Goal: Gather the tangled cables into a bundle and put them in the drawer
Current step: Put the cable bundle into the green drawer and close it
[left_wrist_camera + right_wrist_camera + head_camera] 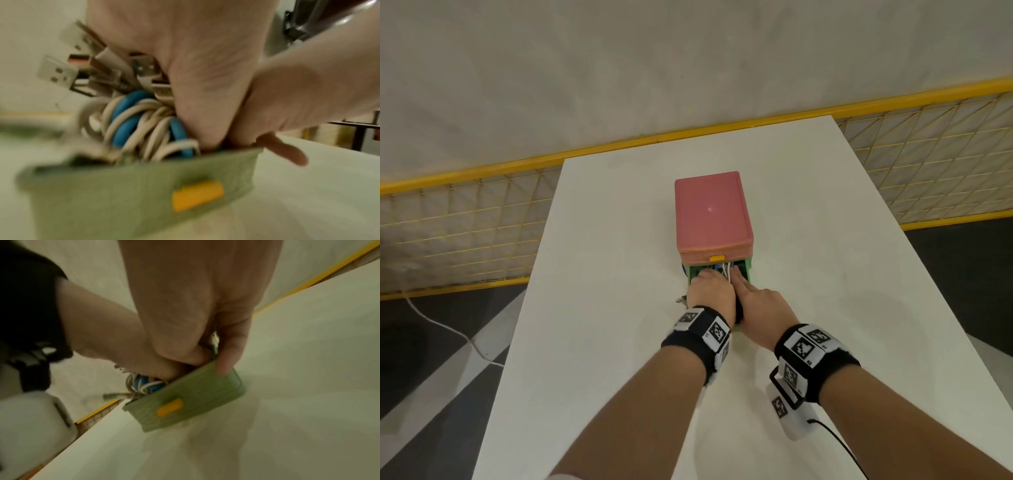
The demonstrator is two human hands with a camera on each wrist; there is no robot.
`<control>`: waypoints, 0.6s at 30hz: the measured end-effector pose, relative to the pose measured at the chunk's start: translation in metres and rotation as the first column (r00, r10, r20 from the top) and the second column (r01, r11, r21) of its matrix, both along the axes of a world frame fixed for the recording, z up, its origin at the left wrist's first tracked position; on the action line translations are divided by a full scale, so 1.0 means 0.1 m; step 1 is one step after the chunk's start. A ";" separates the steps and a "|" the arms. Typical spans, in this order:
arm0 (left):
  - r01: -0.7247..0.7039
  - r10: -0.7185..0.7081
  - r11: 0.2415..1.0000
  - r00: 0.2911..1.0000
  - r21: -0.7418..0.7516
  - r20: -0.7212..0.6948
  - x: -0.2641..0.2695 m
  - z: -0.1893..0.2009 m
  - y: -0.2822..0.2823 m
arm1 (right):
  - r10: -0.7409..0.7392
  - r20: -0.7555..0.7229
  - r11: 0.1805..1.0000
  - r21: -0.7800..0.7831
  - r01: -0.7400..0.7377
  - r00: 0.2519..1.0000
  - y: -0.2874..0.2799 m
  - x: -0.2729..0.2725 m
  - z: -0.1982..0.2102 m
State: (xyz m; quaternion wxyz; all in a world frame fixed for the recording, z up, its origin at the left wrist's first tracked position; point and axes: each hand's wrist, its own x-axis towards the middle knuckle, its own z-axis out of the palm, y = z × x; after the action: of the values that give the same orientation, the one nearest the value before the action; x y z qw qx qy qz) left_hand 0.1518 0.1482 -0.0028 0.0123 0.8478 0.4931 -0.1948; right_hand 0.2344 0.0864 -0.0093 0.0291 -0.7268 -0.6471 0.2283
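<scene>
A pink box (712, 212) stands mid-table with its green drawer (748, 269) pulled out toward me. My left hand (710, 291) grips the bundle of white and blue cables (144, 123) and holds it down in the drawer (102, 194). Several USB plugs (61, 73) stick out past the drawer's left side. My right hand (756, 301) reaches into the drawer's right half with straight fingers beside the cables (726, 269). Its little finger (226, 360) lies on the outside of the drawer's wall (195, 394). The drawer's inside is mostly hidden by both hands.
The white table (602, 342) has edges close on the left and right. A yellow mesh fence (465, 222) runs behind it. A white cord (448, 329) lies on the floor at the left. The drawer front carries a yellow handle (197, 194).
</scene>
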 end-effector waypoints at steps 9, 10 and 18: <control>-0.102 0.183 0.938 0.957 -0.331 0.223 -0.15 0.03 0.23 | -0.029 -0.086 0.996 0.081 0.036 0.996 -0.07 0.03 -0.09; -0.076 0.152 0.950 0.960 -0.304 0.234 -0.18 0.01 0.21 | -0.033 -0.091 0.995 0.089 0.041 0.995 -0.08 0.04 -0.10; -0.147 0.162 0.987 0.942 -0.071 0.293 -0.06 -0.27 0.04 | -0.021 -0.128 0.991 0.131 0.038 0.992 -0.14 0.02 -0.12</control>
State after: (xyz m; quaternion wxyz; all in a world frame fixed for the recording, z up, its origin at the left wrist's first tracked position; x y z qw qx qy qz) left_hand 0.1457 0.1525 -0.0301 0.1222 0.8257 0.5456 -0.0750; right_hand 0.2368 0.0728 -0.0216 0.1217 -0.7168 -0.6471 0.2295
